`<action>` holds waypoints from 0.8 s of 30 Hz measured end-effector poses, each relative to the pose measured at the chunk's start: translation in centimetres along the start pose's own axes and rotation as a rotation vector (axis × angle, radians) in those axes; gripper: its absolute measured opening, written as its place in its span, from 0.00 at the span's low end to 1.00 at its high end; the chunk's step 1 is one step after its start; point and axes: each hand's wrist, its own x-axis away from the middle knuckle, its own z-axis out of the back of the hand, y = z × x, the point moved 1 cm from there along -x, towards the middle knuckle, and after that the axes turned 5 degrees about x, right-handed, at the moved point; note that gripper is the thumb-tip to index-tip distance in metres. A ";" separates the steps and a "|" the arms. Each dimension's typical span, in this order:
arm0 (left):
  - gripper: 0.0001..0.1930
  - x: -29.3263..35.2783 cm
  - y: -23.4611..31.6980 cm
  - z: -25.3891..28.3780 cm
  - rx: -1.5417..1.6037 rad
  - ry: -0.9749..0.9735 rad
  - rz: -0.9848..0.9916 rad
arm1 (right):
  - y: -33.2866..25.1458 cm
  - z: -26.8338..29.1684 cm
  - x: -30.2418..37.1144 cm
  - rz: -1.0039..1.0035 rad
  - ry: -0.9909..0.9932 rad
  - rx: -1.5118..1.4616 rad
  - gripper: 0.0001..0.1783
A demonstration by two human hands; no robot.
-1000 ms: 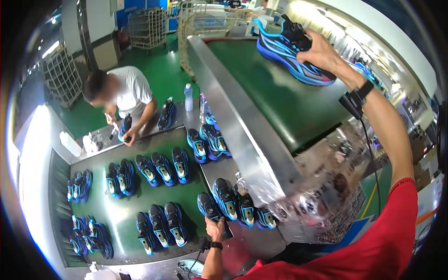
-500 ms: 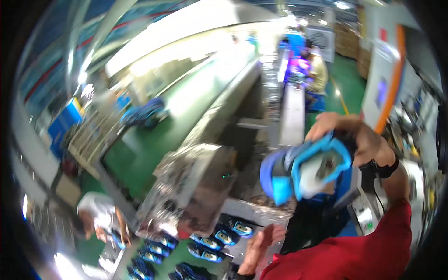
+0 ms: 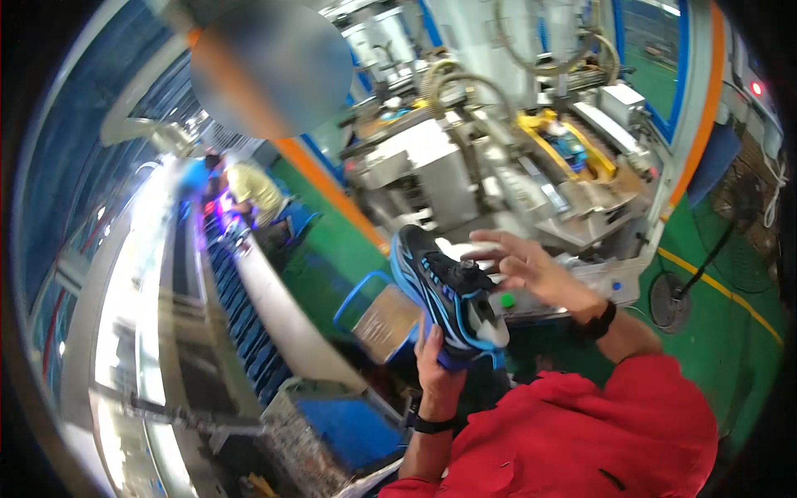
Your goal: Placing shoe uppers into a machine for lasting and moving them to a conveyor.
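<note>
A black sneaker with blue trim (image 3: pixel 448 286) is held up in front of me, its toe pointing up and away. My left hand (image 3: pixel 438 361) grips it from below, fingers and thumb against the sole and side. A pale form shows at the shoe's opening, near the heel end. My right hand (image 3: pixel 531 270) is beside the shoe's tongue and collar, fingers spread and loosely bent. Whether its fingertips touch the shoe, I cannot tell.
Ahead stands a machine (image 3: pixel 448 174) with hoses, metal blocks and a yellow fixture (image 3: pixel 573 149). An orange frame post (image 3: pixel 320 191) rises before it. A blue-framed stool (image 3: pixel 386 319) is left of the shoe. A conveyor (image 3: pixel 282 307) runs away at left, towards a seated person (image 3: pixel 253 191).
My view has turned right, from the shoes and conveyor towards the machine. The sneaker has passed from my right hand to my left; the right hand has let go.
</note>
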 end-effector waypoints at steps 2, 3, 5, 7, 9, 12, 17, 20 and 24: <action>0.30 -3.7 -3.3 -3.0 -0.138 0.053 0.064 | 0.8 3.9 1.9 0.026 0.169 0.090 0.42; 0.32 -5.5 -5.6 -3.8 -0.255 0.099 0.078 | 1.0 5.9 2.3 0.064 0.268 0.267 0.44; 0.40 -8.0 -9.6 -8.0 -0.556 0.051 0.041 | 0.7 10.6 3.1 -0.016 0.603 0.563 0.39; 0.40 -11.2 -13.2 -10.2 -0.731 -0.107 0.093 | 0.9 16.0 4.8 -0.065 0.762 0.315 0.36; 0.41 -15.2 -16.1 -10.7 -0.548 -0.266 0.216 | 0.8 19.6 6.7 -0.017 0.890 0.304 0.35; 0.41 -23.2 -21.0 -9.1 -0.644 -0.180 0.286 | 0.0 23.9 9.0 0.055 1.095 0.425 0.33; 0.43 -41.2 -32.1 -4.3 -1.130 -0.014 0.081 | -4.4 27.7 10.5 0.032 1.280 0.601 0.32; 0.50 -44.9 -35.9 -7.0 -1.321 0.102 0.224 | -5.6 29.2 11.9 0.028 1.414 0.704 0.32; 0.39 -48.3 -37.6 -5.0 -1.383 0.125 0.333 | -6.2 32.7 11.3 -0.007 1.463 0.854 0.31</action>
